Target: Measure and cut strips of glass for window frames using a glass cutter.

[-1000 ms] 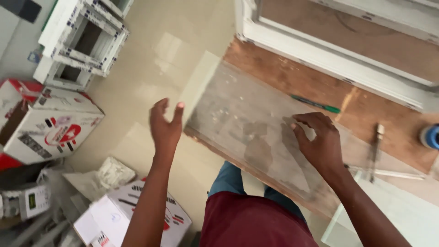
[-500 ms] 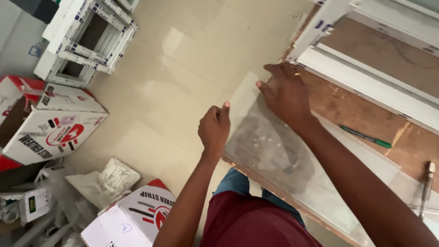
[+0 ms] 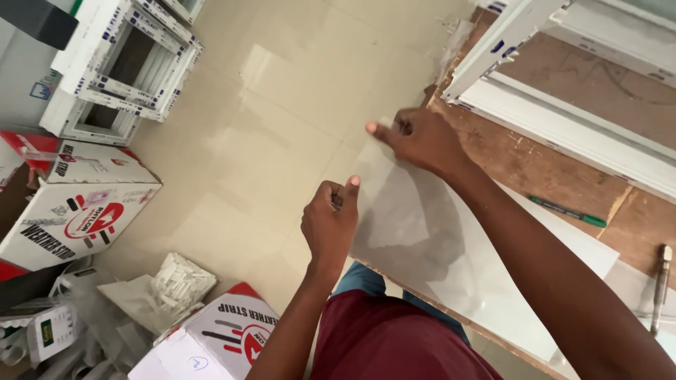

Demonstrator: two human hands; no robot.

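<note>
Translucent plastic sheet (image 3: 451,239): lies flat on the brown wooden counter (image 3: 556,176), with its near-left corner overhanging the counter edge above the cream tiled floor (image 3: 282,127). White window-frame profiles (image 3: 563,134) rest on the counter beyond the sheet. A green pen (image 3: 567,212) lies just beside the sheet's far edge; a metal tool (image 3: 660,285) lies at the right. On the floor at left: stacked white frames (image 3: 120,67), red-and-white cartons (image 3: 77,204) and plastic bags (image 3: 151,292).

Right hand (image 3: 419,141): arm extended across the sheet, fingers curled, index finger and thumb pinching the sheet's far-left corner.

Left hand (image 3: 331,225): raised off the counter edge, closed in a loose fist, thumb up; whether it grips the sheet cannot be determined.
</note>
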